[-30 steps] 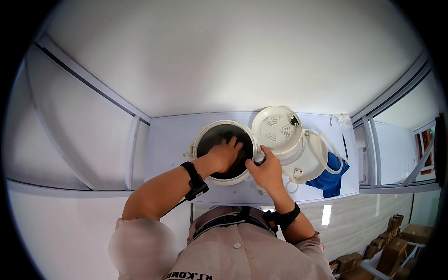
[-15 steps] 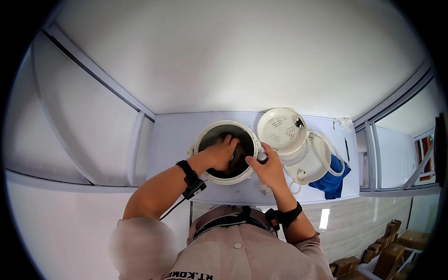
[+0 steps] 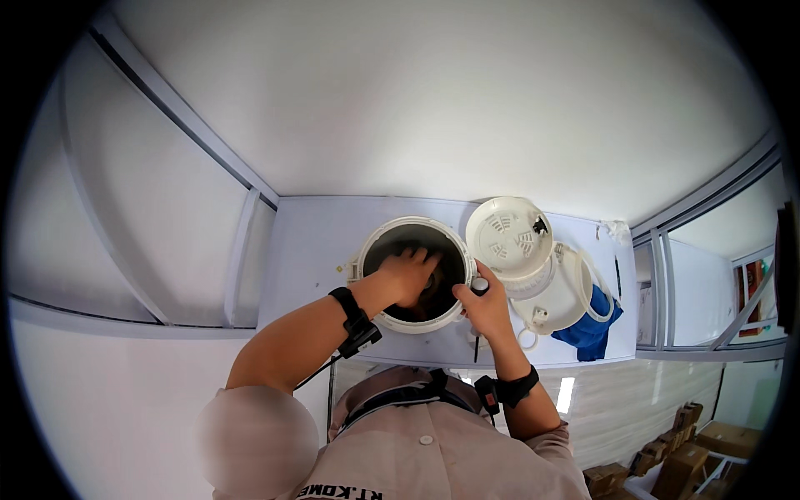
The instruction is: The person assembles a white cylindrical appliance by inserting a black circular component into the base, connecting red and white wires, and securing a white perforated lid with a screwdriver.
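A round white appliance housing (image 3: 367, 250), like a rice cooker's body, stands on the table with its dark inside facing up. My left hand (image 3: 408, 277) reaches down into it with its fingers apart; what the fingertips touch in the dark is hidden. At the housing's right rim is my right hand (image 3: 485, 307), closed on a screwdriver (image 3: 479, 285). The grey handle end shows above the thumb, and the thin shaft points toward the table's near edge. That hand's fingers also rest against the rim.
A white round slotted cover (image 3: 510, 237) lies right of the housing. Beside it are a white lid (image 3: 554, 304) with a curved handle (image 3: 590, 287), a blue cloth (image 3: 590, 329) and a small white ring (image 3: 527, 338). A thin dark tool (image 3: 618, 277) lies far right. Cardboard boxes (image 3: 679, 471) stand below at right.
My left hand has shifted slightly right within the housing. My right hand has turned the screwdriver, so its shaft now shows below the hand. The view has shifted a little.
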Demonstrator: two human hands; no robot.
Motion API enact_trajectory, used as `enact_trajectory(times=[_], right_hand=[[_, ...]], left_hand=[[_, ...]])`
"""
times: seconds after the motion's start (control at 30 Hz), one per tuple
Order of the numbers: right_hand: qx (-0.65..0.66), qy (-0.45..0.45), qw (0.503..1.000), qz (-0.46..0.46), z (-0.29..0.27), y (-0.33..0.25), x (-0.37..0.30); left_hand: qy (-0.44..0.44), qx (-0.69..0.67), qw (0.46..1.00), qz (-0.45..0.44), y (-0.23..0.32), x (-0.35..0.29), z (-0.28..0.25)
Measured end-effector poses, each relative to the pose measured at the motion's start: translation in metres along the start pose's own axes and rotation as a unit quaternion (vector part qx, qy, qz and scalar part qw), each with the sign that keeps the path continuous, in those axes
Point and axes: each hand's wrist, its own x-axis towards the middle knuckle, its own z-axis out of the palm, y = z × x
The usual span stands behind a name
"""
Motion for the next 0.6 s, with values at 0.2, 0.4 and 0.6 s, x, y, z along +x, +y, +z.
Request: enact_trajectory(times=[0.2, 0.4, 0.6], right_hand=[[0.004, 0.078, 0.996, -0.053, -0.02, 0.017, 0.006], [0.082, 0.078, 0.993, 0.031, -0.045, 0.009, 0.019], [-0.183, 0.092, 0.973, -0.11, -0.044, 0.066, 0.056]], left_hand=[[0.315, -0.295, 0.897, 0.095, 0.003, -0.056, -0.063], [0.451, -0.688, 0.53, -0.204, -0.044, -0.089, 0.059], [0.233, -0.839, 0.423, -0.249, -0.032, -0.078, 0.117]])
